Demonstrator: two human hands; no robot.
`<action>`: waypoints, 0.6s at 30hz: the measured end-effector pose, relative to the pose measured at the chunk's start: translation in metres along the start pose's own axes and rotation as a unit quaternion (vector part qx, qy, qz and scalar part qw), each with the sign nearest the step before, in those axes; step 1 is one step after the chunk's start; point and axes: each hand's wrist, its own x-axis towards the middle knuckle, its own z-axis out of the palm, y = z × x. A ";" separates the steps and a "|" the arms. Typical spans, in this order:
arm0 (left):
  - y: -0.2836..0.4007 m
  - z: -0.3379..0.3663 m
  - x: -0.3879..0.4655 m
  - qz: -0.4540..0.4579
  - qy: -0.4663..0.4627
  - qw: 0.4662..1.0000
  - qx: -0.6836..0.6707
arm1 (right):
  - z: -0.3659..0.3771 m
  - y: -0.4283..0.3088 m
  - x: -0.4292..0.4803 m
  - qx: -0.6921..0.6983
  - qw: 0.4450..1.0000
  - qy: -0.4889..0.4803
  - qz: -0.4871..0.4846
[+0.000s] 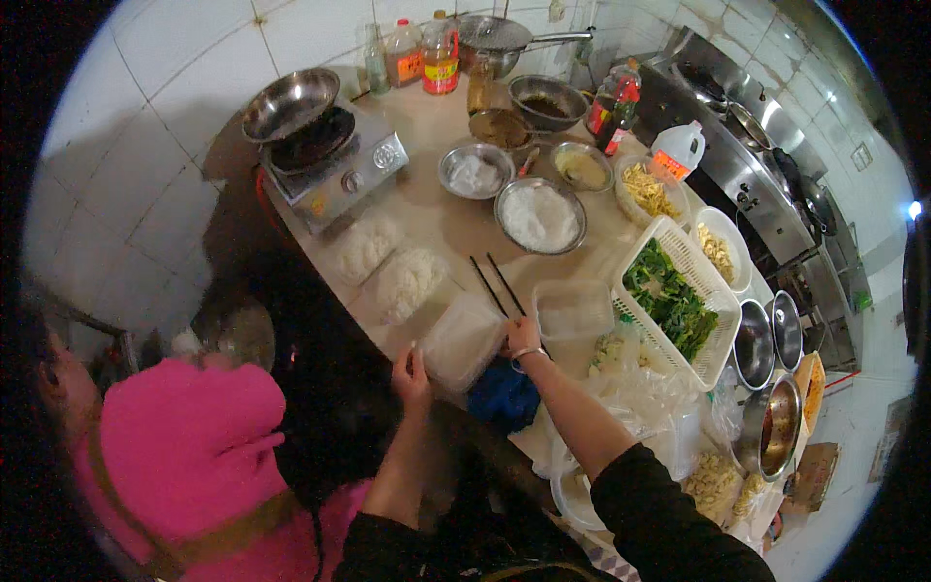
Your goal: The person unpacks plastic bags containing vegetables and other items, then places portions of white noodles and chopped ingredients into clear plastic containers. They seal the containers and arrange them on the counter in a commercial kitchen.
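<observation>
My left hand pinches the near left edge of a rectangular translucent plastic container at the table's front edge. On its right side, my right hand holds a pair of dark chopsticks that point away over the table; its fingers are at the container's right edge. Two clear containers of white rice noodles or rice, a farther one and a nearer one, stand to the left. An open, seemingly empty clear container lies right of the chopsticks. A blue cloth or bag is below my right hand.
A portable stove bearing pans stands at the back left. Metal bowls, one of white powder, and sauce bottles are farther back. A white basket of chopped greens and plastic bags lie right. A person in pink is left.
</observation>
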 end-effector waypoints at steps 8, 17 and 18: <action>0.039 0.009 -0.020 -0.105 -0.009 0.986 -0.128 | -0.032 -0.060 -0.066 0.282 0.950 -0.133 -0.023; 0.129 0.006 -0.059 -0.196 -0.273 0.886 -0.319 | -0.143 -0.133 -0.223 0.323 0.921 -0.059 -0.211; 0.141 0.014 -0.075 -0.199 -0.293 0.842 -0.406 | -0.159 -0.133 -0.237 0.296 0.929 -0.040 -0.217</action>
